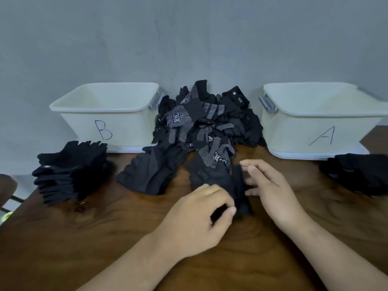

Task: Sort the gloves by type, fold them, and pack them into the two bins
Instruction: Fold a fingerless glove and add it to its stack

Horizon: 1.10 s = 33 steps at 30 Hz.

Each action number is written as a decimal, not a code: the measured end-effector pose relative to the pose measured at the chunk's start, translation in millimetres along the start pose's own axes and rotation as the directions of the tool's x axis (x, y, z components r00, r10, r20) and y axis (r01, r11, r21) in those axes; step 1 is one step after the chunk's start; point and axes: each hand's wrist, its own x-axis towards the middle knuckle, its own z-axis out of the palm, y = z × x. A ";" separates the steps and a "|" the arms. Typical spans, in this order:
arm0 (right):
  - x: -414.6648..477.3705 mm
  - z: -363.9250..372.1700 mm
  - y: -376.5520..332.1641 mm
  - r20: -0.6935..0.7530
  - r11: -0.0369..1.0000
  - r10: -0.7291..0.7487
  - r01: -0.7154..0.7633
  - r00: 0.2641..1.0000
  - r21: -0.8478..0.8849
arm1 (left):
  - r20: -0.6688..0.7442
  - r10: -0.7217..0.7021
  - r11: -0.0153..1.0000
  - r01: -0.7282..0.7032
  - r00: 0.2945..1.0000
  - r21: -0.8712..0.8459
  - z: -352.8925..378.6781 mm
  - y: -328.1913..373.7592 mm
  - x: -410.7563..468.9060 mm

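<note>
Head view, looking down on the dark brown wooden table [88,248], and both hands are busy at centre frame. The left hand [199,219] has its fingers curled, thumb and forefinger pinching the near end of a plain black fabric glove [238,185] lying on the table. The right hand [270,185] lays fairly straight fingers against that glove's right edge. Just behind, a tangled heap of black gloves with white dots [201,122] fills the gap between the white plastic bin marked B [126,127], upper left, and the white plastic bin marked A [294,131], upper right, crowding against both. A neat stack of folded black gloves [69,173] sits by the table's left edge, and a second dark glove pile [357,175] lies at the right border. Bare wood runs wide across the lower frame.
</note>
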 end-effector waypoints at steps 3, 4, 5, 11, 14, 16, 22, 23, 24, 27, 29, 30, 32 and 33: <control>2.5 0.2 3.9 -0.023 0.999 -0.014 0.013 1.000 -0.042 | 0.092 -0.008 0.997 0.015 0.996 -0.080 -7.4 -14.5 -3.9; 1.6 0.2 5.0 0.000 0.996 -0.029 0.029 1.000 -0.088 | 0.078 -0.044 0.992 0.053 0.996 -0.116 -11.1 -18.2 -3.0; 0.3 0.0 6.0 0.027 0.988 -0.041 0.045 0.999 -0.145 | 0.042 -0.085 0.985 0.091 0.995 -0.145 -13.7 -22.0 -1.6; -2.2 -1.2 4.9 0.116 0.918 -0.061 0.101 0.991 -0.384 | -0.088 -0.256 0.960 0.243 0.963 -0.138 -15.9 -33.7 1.3; -1.3 -1.6 7.3 0.130 0.918 -0.083 0.126 0.988 -0.376 | -0.049 -0.249 0.968 0.248 0.967 -0.024 -9.4 -38.2 1.7; -3.2 -1.4 4.4 0.154 0.897 -0.109 0.163 0.982 -0.410 | -0.013 -0.228 0.973 0.229 0.974 0.038 -5.3 -38.7 2.6; -6.8 2.9 8.5 0.163 0.760 -0.239 0.289 0.957 -0.582 | -0.119 -0.167 0.969 0.185 0.979 0.162 -12.0 -32.9 6.7; -7.8 3.3 8.0 0.207 0.718 -0.246 0.322 0.947 -0.618 | -0.189 -0.156 0.952 0.199 0.970 0.231 -15.0 -36.5 9.8; -8.8 3.5 7.9 0.256 0.676 -0.249 0.357 0.934 -0.644 | -0.240 -0.156 0.921 0.229 0.958 0.315 -17.6 -42.9 12.3; -8.8 4.4 11.6 0.354 0.623 -0.281 0.450 0.892 -0.640 | -0.270 -0.273 0.741 0.381 0.923 0.553 -22.8 -64.8 14.5; -6.5 4.5 15.7 0.371 0.614 -0.282 0.464 0.885 -0.639 | -0.254 -0.373 0.663 0.448 0.892 0.600 -23.1 -76.7 12.8; -5.7 4.6 16.7 0.367 0.615 -0.278 0.458 0.888 -0.642 | -0.256 -0.403 0.645 0.472 0.878 0.601 -23.8 -80.7 12.0; -4.6 4.6 16.9 0.354 0.618 -0.273 0.445 0.894 -0.648 | -0.295 -0.414 0.622 0.505 0.861 0.598 -27.2 -85.2 12.6; -4.8 4.6 16.9 0.353 0.613 -0.277 0.448 0.893 -0.651 | -0.321 -0.403 0.616 0.513 0.857 0.598 -29.4 -85.6 13.1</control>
